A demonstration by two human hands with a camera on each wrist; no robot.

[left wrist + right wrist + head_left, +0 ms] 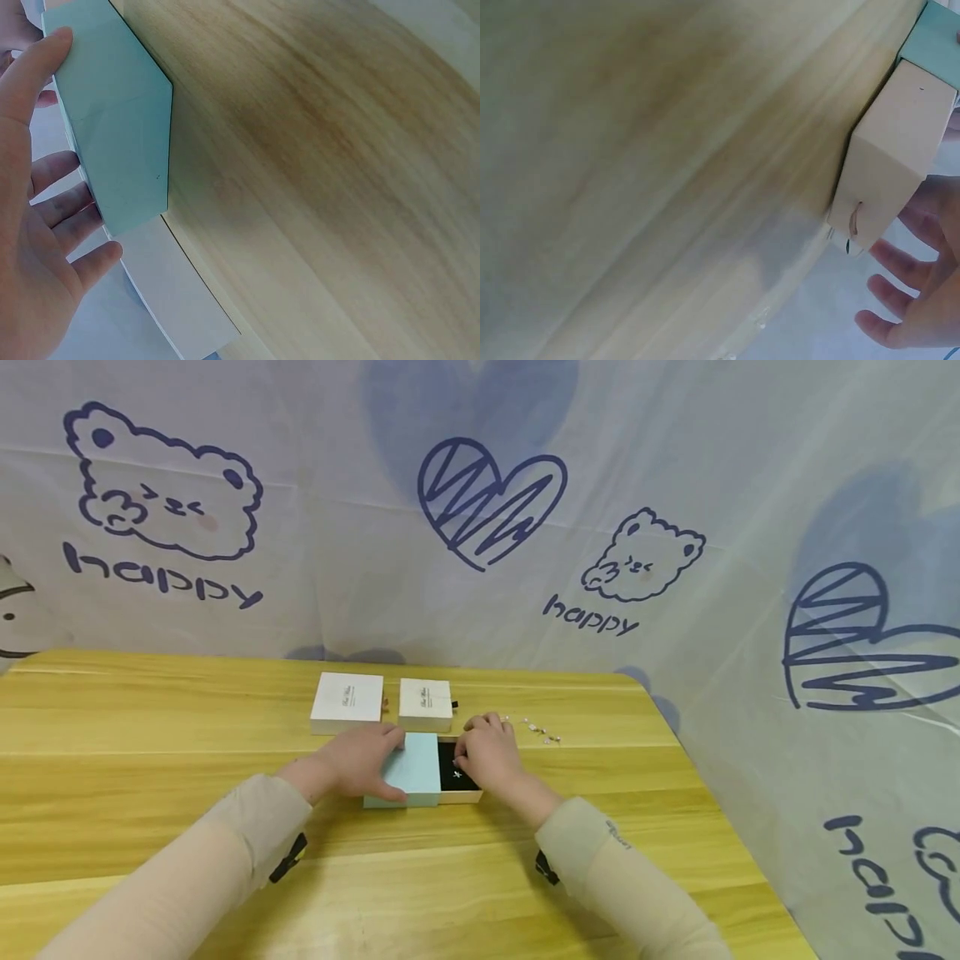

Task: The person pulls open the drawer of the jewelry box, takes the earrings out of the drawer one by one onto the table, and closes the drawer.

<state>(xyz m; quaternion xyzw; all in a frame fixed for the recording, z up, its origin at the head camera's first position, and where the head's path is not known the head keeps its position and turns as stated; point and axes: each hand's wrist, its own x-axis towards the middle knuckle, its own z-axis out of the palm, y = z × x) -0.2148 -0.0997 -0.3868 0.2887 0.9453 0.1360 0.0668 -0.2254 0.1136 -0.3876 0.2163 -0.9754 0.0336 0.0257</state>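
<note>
In the head view a mint-green jewelry box lies on the table with its cream drawer pulled out to the right. My left hand grips the green sleeve across its width, thumb on the near side and fingers toward the far side. My right hand reaches over the drawer, its thumb and forefinger down at the black pad. A small silvery jewelry piece shows on the pad by those fingertips. Whether they pinch anything is too small to tell. The right wrist view shows the other fingers loosely spread beside the drawer.
Behind the green box stand a larger white box and a smaller white box, each with a small tab. Several tiny shiny jewelry pieces lie to the right. A printed cloth hangs behind the wooden table.
</note>
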